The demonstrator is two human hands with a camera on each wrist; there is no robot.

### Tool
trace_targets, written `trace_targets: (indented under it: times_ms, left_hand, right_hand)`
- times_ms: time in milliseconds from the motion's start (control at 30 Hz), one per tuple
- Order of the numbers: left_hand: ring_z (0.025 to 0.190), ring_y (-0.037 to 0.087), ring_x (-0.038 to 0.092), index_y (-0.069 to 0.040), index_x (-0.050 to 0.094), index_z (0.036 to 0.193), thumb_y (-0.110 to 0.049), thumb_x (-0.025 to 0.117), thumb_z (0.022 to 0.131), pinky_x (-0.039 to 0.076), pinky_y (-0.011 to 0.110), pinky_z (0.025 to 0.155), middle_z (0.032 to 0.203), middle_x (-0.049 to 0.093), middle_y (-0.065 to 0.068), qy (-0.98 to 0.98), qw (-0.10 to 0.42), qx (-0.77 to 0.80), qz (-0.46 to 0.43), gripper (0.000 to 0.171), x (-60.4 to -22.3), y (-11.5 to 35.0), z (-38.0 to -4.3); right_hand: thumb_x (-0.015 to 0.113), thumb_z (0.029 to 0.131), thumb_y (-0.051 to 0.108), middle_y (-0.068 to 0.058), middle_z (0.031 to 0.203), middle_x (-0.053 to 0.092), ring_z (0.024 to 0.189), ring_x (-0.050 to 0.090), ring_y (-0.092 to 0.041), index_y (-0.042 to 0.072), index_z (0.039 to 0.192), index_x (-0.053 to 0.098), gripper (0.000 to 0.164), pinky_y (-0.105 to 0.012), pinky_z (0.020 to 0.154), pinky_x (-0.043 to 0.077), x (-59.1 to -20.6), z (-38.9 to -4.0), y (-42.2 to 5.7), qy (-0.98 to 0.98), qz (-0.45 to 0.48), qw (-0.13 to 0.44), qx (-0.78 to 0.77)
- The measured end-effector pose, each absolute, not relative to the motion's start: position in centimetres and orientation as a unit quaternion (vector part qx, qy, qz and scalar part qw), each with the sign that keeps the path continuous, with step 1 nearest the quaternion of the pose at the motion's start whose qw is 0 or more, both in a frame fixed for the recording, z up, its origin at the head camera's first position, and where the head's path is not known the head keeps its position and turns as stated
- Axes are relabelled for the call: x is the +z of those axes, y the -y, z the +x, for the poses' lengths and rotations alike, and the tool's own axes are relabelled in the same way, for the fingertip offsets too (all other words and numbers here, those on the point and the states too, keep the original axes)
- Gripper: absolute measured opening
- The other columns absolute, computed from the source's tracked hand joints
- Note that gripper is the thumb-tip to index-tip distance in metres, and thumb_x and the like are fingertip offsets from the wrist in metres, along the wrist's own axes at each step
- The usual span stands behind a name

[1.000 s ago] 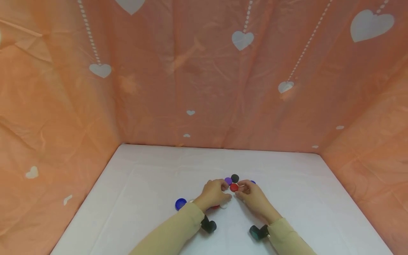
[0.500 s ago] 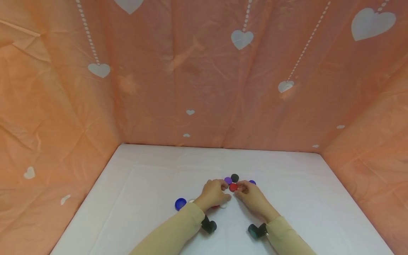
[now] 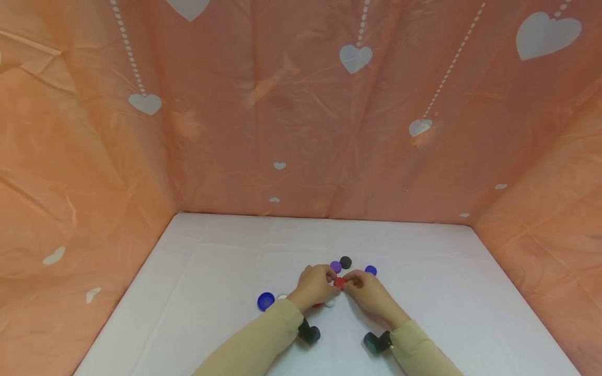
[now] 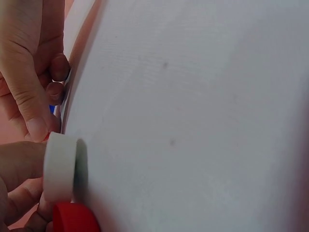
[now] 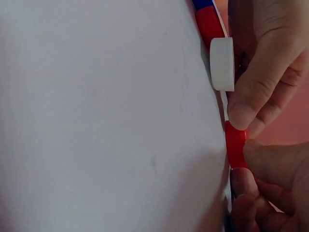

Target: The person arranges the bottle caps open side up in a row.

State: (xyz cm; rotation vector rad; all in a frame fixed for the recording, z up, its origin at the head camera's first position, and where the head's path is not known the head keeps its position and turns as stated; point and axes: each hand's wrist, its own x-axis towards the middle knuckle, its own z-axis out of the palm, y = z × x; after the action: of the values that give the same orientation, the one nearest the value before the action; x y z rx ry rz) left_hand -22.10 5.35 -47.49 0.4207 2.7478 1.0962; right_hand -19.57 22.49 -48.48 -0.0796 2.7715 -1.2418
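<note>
A red bottle cap [image 3: 339,283] is between my two hands near the middle of the white table. My right hand [image 3: 371,295] pinches its right side, the thumb against it in the right wrist view. My left hand [image 3: 312,284] has its thumb and index finger curled at the cap's left rim. A white bottle cap [image 4: 60,166] stands close beside the left fingers in the left wrist view, with another red cap [image 4: 75,217] past it. Just behind the hands lie a purple cap [image 3: 335,266] and a black cap [image 3: 345,262].
A blue cap [image 3: 370,270] lies behind the right hand. Left of the left forearm is a larger blue cap [image 3: 265,301], with a white cap [image 3: 282,296] partly hidden beside it. Orange cloth with pale hearts walls the table's back and sides.
My right hand has brought the red cap left and nearer me, away from the purple and black caps, in between the left thumb and index finger. The left hand has hardly moved.
</note>
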Motion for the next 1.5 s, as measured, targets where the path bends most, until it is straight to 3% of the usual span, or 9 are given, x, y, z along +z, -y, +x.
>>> trace_targets:
  times_ms: [567,867,1167,1500]
  left_hand:
    - [0.077,0.015,0.048,-0.012,0.07,0.092,-0.016,0.082,0.076,0.039,0.032,0.071,0.074,0.056,-0.007,-0.909,0.076,0.379,0.153,0.02,-47.6,-5.5,-22.3]
    - [0.078,0.012,0.058,-0.007,0.07,0.099,-0.015,0.078,0.082,0.049,0.03,0.075,0.081,0.064,-0.004,-0.888,0.084,0.422,0.161,0.02,-47.8,-5.4,-22.4]
    - [0.083,0.011,0.059,-0.007,0.069,0.106,-0.013,0.075,0.085,0.05,0.03,0.079,0.092,0.067,-0.002,-0.866,0.073,0.456,0.19,0.023,-46.7,-4.4,-22.0]
    - [0.102,0.019,0.058,-0.016,0.069,0.106,-0.018,0.072,0.088,0.046,0.045,0.09,0.094,0.064,-0.012,-0.858,0.081,0.477,0.173,0.018,-45.9,-3.0,-21.1]
  right_hand:
    - [0.065,0.09,0.008,0.003,0.081,0.059,0.075,0.053,-0.014,0.008,0.104,0.067,0.014,-0.033,0.072,0.044,-48.4,-19.3,-22.3,-0.909,-0.048,0.042,-0.412]
    - [0.069,0.087,0.009,0.001,0.087,0.059,0.079,0.053,-0.015,0.007,0.105,0.063,0.019,-0.031,0.072,0.043,-48.6,-19.2,-22.3,-0.896,-0.031,0.043,-0.44]
    - [0.07,0.089,0.018,0.002,0.087,0.061,0.077,0.056,-0.014,0.011,0.108,0.063,0.022,-0.028,0.068,0.048,-47.8,-19.1,-22.3,-0.894,-0.04,0.021,-0.445]
    - [0.07,0.09,0.024,0.004,0.087,0.06,0.076,0.057,-0.014,0.016,0.108,0.064,0.021,-0.029,0.064,0.047,-46.7,-18.5,-21.6,-0.897,-0.054,0.013,-0.438]
